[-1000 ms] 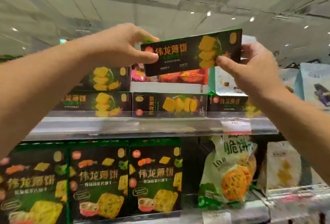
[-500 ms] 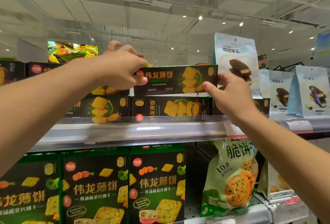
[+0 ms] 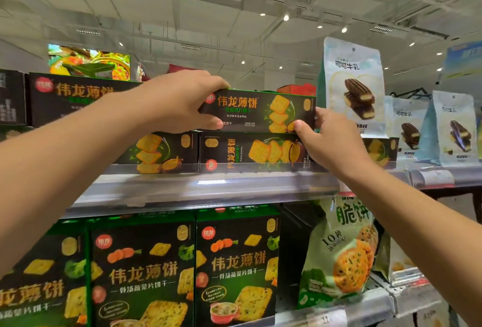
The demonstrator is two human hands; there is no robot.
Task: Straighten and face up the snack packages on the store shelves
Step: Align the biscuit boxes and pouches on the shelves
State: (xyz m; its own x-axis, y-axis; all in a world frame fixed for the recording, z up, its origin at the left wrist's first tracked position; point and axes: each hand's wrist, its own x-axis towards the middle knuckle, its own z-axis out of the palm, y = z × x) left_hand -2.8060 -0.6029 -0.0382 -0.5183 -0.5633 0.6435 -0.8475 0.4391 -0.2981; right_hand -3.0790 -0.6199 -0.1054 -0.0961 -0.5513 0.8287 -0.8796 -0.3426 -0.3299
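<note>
In the head view, a long dark cracker box (image 3: 260,110) was held at centre frame, lying flat on top of another cracker box (image 3: 254,150) on the upper shelf (image 3: 208,185). Its left end was grasped by the left hand (image 3: 177,102), thumb below and fingers over the top; its right end was pinched by the right hand (image 3: 331,138). A grip at both ends was probably chosen so the printed front could be squared to the aisle. White cocoa biscuit pouches (image 3: 354,86) stood upright at the right of the frame. Green boxes (image 3: 237,269) and a green bag (image 3: 341,256) were seen on the lower shelf. A white panelled ceiling with spot lights filled the top of the frame.
</note>
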